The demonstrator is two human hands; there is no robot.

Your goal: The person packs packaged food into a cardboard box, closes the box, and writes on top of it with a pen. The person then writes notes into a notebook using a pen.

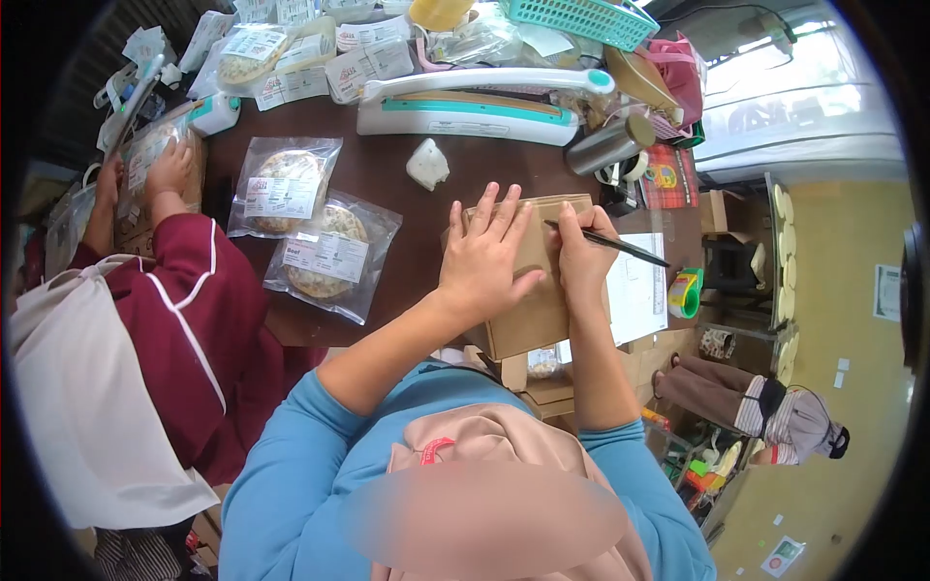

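Fingers (572,229) of my right hand (585,263) pinch a black pen (635,252), tip down at the cardboard box (528,324); my left hand (481,254) lies palm down on the box, fingers spread, thumb out, gripping nothing; box sits at the near edge of the table (383,179); looks folded closed, so I'd call that part done; pen work seems under way; no marks legible, amount left unclear; both forearms reach forward, angled inward.
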